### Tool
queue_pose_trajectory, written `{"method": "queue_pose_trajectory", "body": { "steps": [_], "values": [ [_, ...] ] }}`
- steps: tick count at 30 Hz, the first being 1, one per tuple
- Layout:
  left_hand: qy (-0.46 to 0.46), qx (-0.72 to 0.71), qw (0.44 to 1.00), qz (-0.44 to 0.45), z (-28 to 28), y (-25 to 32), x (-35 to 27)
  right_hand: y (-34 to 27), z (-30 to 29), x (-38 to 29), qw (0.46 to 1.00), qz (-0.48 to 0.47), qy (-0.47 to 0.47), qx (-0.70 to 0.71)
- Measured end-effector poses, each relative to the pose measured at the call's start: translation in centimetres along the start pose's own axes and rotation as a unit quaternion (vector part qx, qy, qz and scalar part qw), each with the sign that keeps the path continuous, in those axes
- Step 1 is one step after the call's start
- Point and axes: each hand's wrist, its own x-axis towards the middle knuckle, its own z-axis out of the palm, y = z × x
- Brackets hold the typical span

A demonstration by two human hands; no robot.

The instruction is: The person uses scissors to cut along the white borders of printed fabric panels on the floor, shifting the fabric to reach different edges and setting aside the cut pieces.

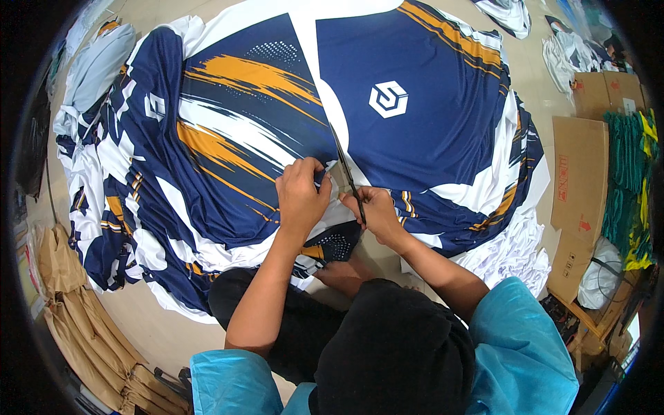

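Note:
Printed fabric in navy, orange and white (249, 119) lies spread over a pile of the same cloth in front of me. My left hand (305, 189) pinches the lower edge of this patterned panel near its corner. In my right hand (377, 211) is a pair of dark scissors (346, 168), their blades pointing away from me along the white strip between two panels. A plain navy panel with a white hexagonal emblem (410, 111) lies to the right of the blades. How far the blades are apart is hard to see.
At the right stand cardboard boxes (578, 192) beside green and yellow netting or cord (625, 166). White fabric scraps (508, 254) lie on the tiled floor at right. Brown paper-like bundles (93, 337) are at lower left. Grey cloth (106, 62) rests on the pile's upper left.

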Motion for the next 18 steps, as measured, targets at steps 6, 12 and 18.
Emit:
{"method": "queue_pose_trajectory", "body": {
  "steps": [6, 12, 18],
  "values": [
    [0.001, 0.007, 1.000, 0.002, 0.11, -0.15, -0.04, 0.05, 0.00, 0.09, 1.000, -0.012, 0.001, -0.014],
    [-0.006, 0.005, 1.000, -0.003, 0.03, -0.03, 0.00, 0.24, -0.10, 0.19, 0.999, -0.020, 0.009, -0.037],
    [-0.010, 0.003, 1.000, -0.004, -0.06, -0.04, -0.02, 0.32, -0.09, 0.10, 0.999, -0.017, 0.006, -0.035]
  ]
}}
